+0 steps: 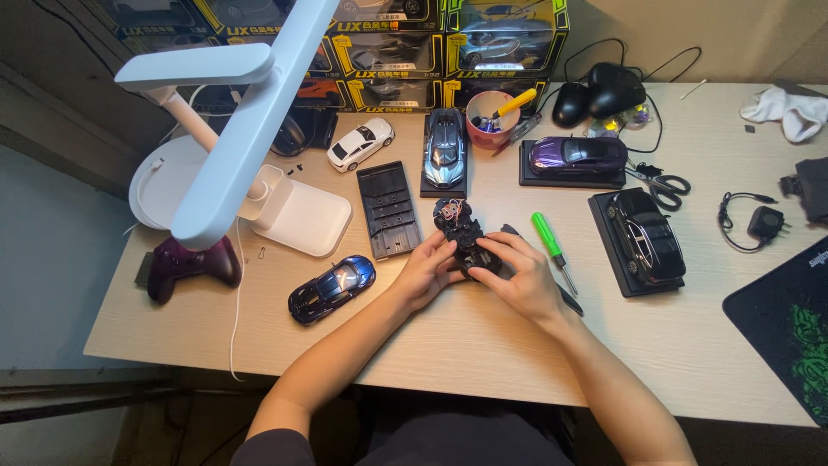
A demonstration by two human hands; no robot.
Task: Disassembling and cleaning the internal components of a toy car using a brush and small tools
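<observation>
A: Both hands grip the black toy car chassis [461,233] mid-desk, left hand [429,272] and right hand [517,276] pinching its sides. Wires are exposed on top.
B: Risk?
A: A snagged wire, or the chassis slipping onto the green screwdriver [549,243] just beside it.
B: Surface?
A: Light wooden desk [483,354], crowded with model cars; white lamp [233,129] left, dim room.

Black car chassis [466,237]: near end covered by fingers [504,250] of both hands; wiring at its far end too small to resolve. White lamp arm [246,129] hides part of the bench and boxed cars [379,43] behind it. Boxes cut by top edge. Black mat [789,328] cut by right edge. Cup [492,121] contents unclear.
</observation>
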